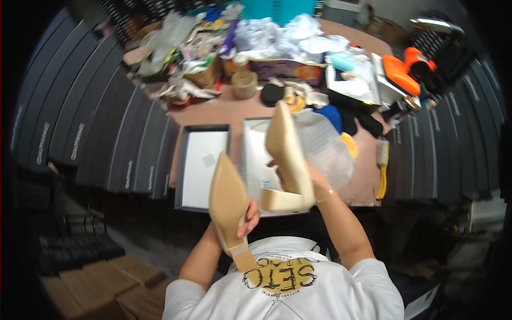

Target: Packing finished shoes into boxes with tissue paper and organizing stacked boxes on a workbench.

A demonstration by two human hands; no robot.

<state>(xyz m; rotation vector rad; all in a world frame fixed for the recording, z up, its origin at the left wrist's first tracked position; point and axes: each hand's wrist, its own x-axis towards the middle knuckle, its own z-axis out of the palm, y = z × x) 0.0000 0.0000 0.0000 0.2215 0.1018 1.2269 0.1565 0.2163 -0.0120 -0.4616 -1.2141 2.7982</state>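
My left hand (250,218) grips a block-heeled pump (228,205), its tan sole turned toward me and its pointed toe aimed away. In my right hand (319,184) is a matching cream pump (288,144), tilted on its side with the toe up and the thick heel low. That hand is partly hidden behind the shoe; some fingertips show at its left edge. Both shoes are held in the air, apart from each other, above the table's near edge. Beneath them lie a dark-rimmed box part with a white inside (198,170) and a second white-lined box part (255,154).
Stacked dark shoe boxes (96,122) wall in the left, with more boxes (426,138) on the right. A yellow-handled brush (382,168) lies at the table's right edge. Tape roll (244,85), plastic bag (325,144), crumpled paper (282,40) and orange objects (401,74) crowd the far side.
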